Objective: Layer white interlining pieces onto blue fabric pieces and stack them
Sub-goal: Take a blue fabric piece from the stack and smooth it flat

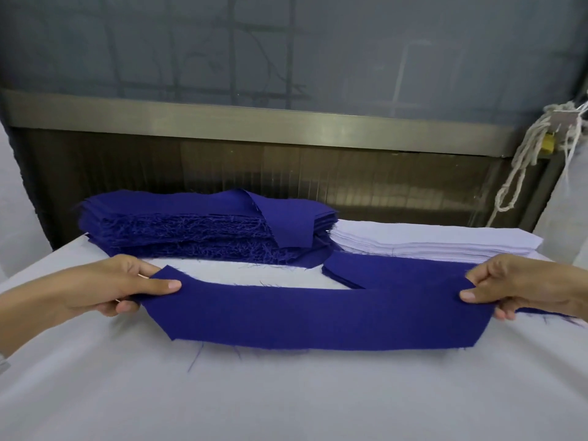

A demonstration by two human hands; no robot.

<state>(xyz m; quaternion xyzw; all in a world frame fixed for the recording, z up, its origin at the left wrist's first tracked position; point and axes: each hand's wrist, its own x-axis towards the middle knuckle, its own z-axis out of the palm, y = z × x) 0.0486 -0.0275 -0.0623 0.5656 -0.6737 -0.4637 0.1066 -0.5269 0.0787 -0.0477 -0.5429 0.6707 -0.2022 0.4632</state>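
A long blue fabric piece [318,313] stretches across the middle of the white table [286,399]. My left hand [105,288] pinches its left end and my right hand [521,288] pinches its right end, thumbs on top. Behind it at the back left stands a thick stack of blue fabric pieces [191,227] with frayed edges, its top piece folded over. To the right of that lies a stack of white interlining pieces [429,243]. Another blue piece [397,268] lies flat in front of the white stack, partly under the held one.
A metal rail and a dark ribbed panel [286,173] run along the table's far edge. White cords [525,160] hang at the back right. Loose blue threads lie on the table under the held piece.
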